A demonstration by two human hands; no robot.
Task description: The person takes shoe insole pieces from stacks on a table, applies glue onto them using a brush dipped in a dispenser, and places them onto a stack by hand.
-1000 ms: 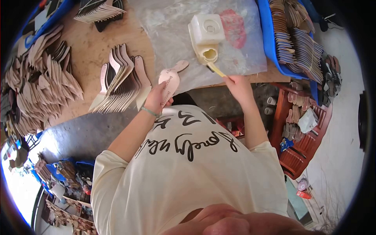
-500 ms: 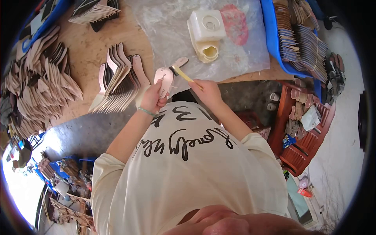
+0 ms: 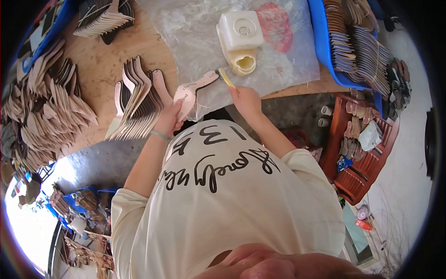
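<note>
My left hand [image 3: 170, 119] is closed on the wide end of a pale pink shoe insole [image 3: 187, 96] with dark print on it. The insole's narrow end points up and right, over the plastic sheet. My right hand [image 3: 246, 101] grips a small brush [image 3: 226, 77] by its yellow handle. Its dark bristles are at the insole's narrow tip and seem to touch it. Left of my left hand stands a fanned stack of similar insoles [image 3: 139, 100]. Beyond the brush, a white plastic container [image 3: 239, 32] lies with a cut, yellowish opening facing me.
Clear plastic sheeting [image 3: 195, 32] with a pink stain [image 3: 275, 28] covers part of the wooden table [image 3: 144, 35]. More insoles pile up at the left [image 3: 51, 107] and far left corner. A blue crate [image 3: 320, 46] of stacked insoles stands right. A reddish wooden chair [image 3: 353, 179] holds more pieces.
My left hand has moved left and slightly down with the insole, which now lies more slanted. The brush has shifted from the insole's middle to its narrow tip, its handle now more upright.
</note>
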